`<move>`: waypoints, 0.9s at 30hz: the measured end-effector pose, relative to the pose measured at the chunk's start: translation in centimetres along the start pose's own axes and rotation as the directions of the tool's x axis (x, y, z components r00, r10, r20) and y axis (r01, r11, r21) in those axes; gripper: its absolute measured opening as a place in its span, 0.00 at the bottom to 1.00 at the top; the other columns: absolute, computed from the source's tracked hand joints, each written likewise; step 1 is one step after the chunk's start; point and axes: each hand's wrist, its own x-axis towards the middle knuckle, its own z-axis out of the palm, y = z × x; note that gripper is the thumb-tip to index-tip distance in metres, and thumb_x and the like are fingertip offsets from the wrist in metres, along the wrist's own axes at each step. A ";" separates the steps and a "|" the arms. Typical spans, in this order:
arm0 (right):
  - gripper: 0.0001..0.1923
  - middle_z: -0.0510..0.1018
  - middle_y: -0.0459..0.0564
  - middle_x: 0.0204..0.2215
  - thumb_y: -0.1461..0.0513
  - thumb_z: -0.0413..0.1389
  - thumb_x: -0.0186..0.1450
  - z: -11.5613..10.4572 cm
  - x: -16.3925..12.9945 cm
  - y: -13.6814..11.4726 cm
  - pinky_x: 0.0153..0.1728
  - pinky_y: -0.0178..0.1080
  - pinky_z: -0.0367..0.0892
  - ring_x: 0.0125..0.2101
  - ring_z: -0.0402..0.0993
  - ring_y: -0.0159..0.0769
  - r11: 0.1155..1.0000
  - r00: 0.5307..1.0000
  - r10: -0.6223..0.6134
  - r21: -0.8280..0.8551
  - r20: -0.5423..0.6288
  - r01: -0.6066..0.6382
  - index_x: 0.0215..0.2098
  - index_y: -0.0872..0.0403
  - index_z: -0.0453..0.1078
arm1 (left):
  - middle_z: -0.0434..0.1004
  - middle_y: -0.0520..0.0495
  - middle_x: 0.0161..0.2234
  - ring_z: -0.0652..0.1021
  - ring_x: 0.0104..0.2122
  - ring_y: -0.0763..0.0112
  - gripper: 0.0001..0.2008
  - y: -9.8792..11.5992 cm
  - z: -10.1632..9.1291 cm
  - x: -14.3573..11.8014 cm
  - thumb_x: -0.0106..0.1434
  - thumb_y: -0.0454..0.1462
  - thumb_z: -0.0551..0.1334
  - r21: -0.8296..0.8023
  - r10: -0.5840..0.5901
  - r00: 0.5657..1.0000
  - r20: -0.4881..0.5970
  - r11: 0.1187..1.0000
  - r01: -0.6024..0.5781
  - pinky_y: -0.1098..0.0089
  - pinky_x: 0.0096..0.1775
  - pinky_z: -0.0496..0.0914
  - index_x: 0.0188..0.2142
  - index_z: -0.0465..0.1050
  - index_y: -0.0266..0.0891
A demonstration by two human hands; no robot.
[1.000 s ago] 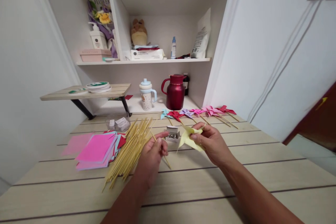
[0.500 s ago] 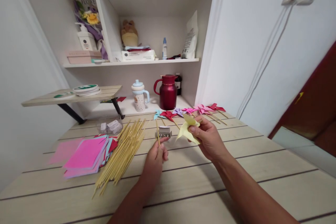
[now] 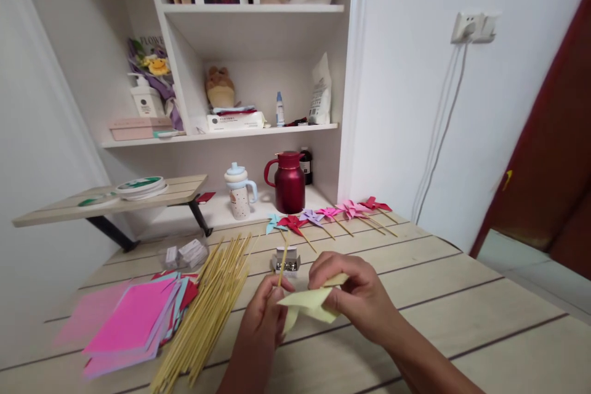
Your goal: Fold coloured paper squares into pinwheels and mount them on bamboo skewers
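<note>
My left hand (image 3: 263,317) is closed around a thin wooden stick (image 3: 283,263) that points up and away from me. In my right hand (image 3: 362,292), a pale yellow paper pinwheel (image 3: 307,300) is pinched between thumb and fingers. Its left edge meets my left fingers, and whether they grip it too is hidden. Just beyond the hands, a small opened box (image 3: 290,268) holds shiny metal pieces, too small to name. A bundle of similar sticks (image 3: 207,314) lies left of my left hand.
Several finished pinwheels on sticks (image 3: 313,217) line the table's back edge. Coloured paper sheets (image 3: 132,314) and small clear boxes (image 3: 191,253) lie at left. A raised wooden stand (image 3: 184,186) bears tape-like rolls. A red jug (image 3: 290,188) and a cup (image 3: 240,197) stand behind.
My right hand has brought the yellow pinwheel down and left to my left hand and the stick. The view has tilted upward, showing more of the upper shelf.
</note>
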 end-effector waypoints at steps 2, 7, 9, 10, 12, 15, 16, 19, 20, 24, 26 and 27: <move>0.13 0.79 0.46 0.27 0.72 0.59 0.56 0.1 0.0 -0.2 0.30 0.34 0.67 0.30 0.73 0.34 0.996 0.997 -0.077 -0.038 -0.025 0.076 0.33 0.49 0.79 | 0.54 0.60 0.17 0.53 0.17 0.79 0.19 -0.3 -0.2 0.1 0.58 0.55 0.62 0.021 -0.011 0.999 0.053 1.000 0.010 0.77 0.20 0.47 0.35 0.70 0.42; 0.20 0.80 0.45 0.29 0.75 0.56 0.54 -0.3 0.0 0.0 0.30 0.34 0.69 0.30 0.74 0.33 0.986 0.980 -0.158 -0.081 -0.118 0.149 0.36 0.47 0.79 | 0.54 0.59 0.17 0.52 0.18 0.80 0.21 -0.8 -0.4 -0.3 0.58 0.55 0.63 0.066 0.007 0.998 0.064 0.998 -0.011 0.75 0.22 0.48 0.25 0.67 0.40; 0.18 0.80 0.46 0.29 0.74 0.57 0.56 -0.5 0.0 0.1 0.30 0.34 0.70 0.30 0.75 0.34 0.976 0.968 -0.202 -0.110 -0.149 0.187 0.36 0.47 0.79 | 0.53 0.59 0.17 0.53 0.19 0.79 0.22 -0.7 -0.3 -0.5 0.58 0.55 0.63 0.075 0.049 0.997 0.060 0.996 -0.053 0.74 0.23 0.49 0.23 0.66 0.40; 0.18 0.80 0.46 0.29 0.74 0.58 0.57 -0.5 0.0 0.1 0.30 0.35 0.70 0.31 0.75 0.34 0.970 0.961 -0.224 -0.130 -0.160 0.205 0.36 0.47 0.79 | 0.53 0.59 0.18 0.53 0.19 0.79 0.22 -0.6 -0.3 -0.6 0.57 0.55 0.63 0.085 0.072 0.996 0.049 0.993 -0.076 0.74 0.23 0.50 0.23 0.66 0.40; 0.16 0.80 0.47 0.29 0.72 0.59 0.58 -0.6 0.1 0.0 0.30 0.36 0.71 0.31 0.76 0.35 0.957 0.950 -0.263 -0.168 -0.169 0.235 0.37 0.46 0.79 | 0.53 0.58 0.18 0.55 0.20 0.77 0.22 -0.4 -0.2 -0.7 0.57 0.55 0.64 0.137 0.121 0.993 0.013 0.983 -0.122 0.74 0.23 0.52 0.22 0.67 0.40; 0.14 0.81 0.48 0.30 0.71 0.60 0.60 -0.7 0.1 -0.1 0.31 0.38 0.72 0.31 0.77 0.37 0.935 0.937 -0.314 -0.220 -0.154 0.277 0.38 0.46 0.79 | 0.58 0.55 0.17 0.60 0.20 0.73 0.21 -0.4 -0.3 -0.8 0.58 0.53 0.64 0.267 0.228 0.973 -0.037 0.940 -0.210 0.72 0.24 0.57 0.19 0.69 0.41; 0.13 0.81 0.49 0.30 0.70 0.61 0.61 -0.7 0.1 -0.1 0.31 0.38 0.72 0.31 0.77 0.37 0.928 0.933 -0.330 -0.233 -0.142 0.292 0.39 0.46 0.79 | 0.61 0.54 0.17 0.62 0.20 0.71 0.19 -0.5 -0.4 -0.8 0.58 0.51 0.64 0.311 0.270 0.962 -0.040 0.919 -0.244 0.72 0.25 0.60 0.19 0.71 0.42; 0.10 0.81 0.50 0.31 0.66 0.61 0.63 -0.7 0.1 -0.2 0.30 0.38 0.73 0.30 0.77 0.37 0.906 0.924 -0.369 -0.259 -0.103 0.333 0.41 0.47 0.80 | 0.74 0.49 0.20 0.72 0.23 0.63 0.12 -0.7 -0.6 -0.7 0.59 0.47 0.63 0.389 0.383 0.922 -0.060 0.859 -0.332 0.66 0.34 0.69 0.26 0.81 0.45; 0.09 0.80 0.51 0.31 0.65 0.61 0.63 -0.7 0.1 -0.2 0.29 0.38 0.72 0.30 0.77 0.37 0.901 0.921 -0.378 -0.266 -0.094 0.343 0.41 0.47 0.80 | 0.79 0.47 0.24 0.75 0.27 0.60 0.11 -0.7 -0.6 -0.7 0.59 0.46 0.63 0.395 0.409 0.909 -0.076 0.850 -0.349 0.64 0.39 0.70 0.31 0.83 0.46; 0.08 0.79 0.51 0.30 0.63 0.61 0.64 -0.6 0.0 -0.2 0.27 0.38 0.71 0.28 0.76 0.37 0.892 0.920 -0.387 -0.278 -0.062 0.356 0.41 0.48 0.80 | 0.83 0.46 0.44 0.80 0.45 0.53 0.14 -0.4 -1.0 -0.6 0.58 0.40 0.63 0.385 0.420 0.898 -0.133 0.857 -0.344 0.61 0.50 0.69 0.43 0.82 0.48; 0.08 0.79 0.52 0.31 0.63 0.61 0.64 -0.5 -0.1 -0.1 0.27 0.39 0.71 0.28 0.76 0.37 0.895 0.924 -0.379 -0.274 -0.050 0.352 0.41 0.48 0.80 | 0.83 0.47 0.45 0.80 0.47 0.54 0.14 -0.1 -1.5 -0.6 0.58 0.39 0.64 0.409 0.417 0.898 -0.140 0.850 -0.331 0.62 0.50 0.70 0.44 0.82 0.48; 0.08 0.79 0.52 0.31 0.63 0.61 0.64 -0.5 -0.1 -0.1 0.27 0.39 0.71 0.29 0.76 0.37 0.897 0.926 -0.375 -0.273 -0.048 0.349 0.41 0.47 0.80 | 0.83 0.47 0.45 0.80 0.46 0.54 0.14 -0.1 -1.7 -0.6 0.57 0.38 0.65 0.428 0.421 0.895 -0.148 0.843 -0.326 0.62 0.50 0.70 0.44 0.82 0.48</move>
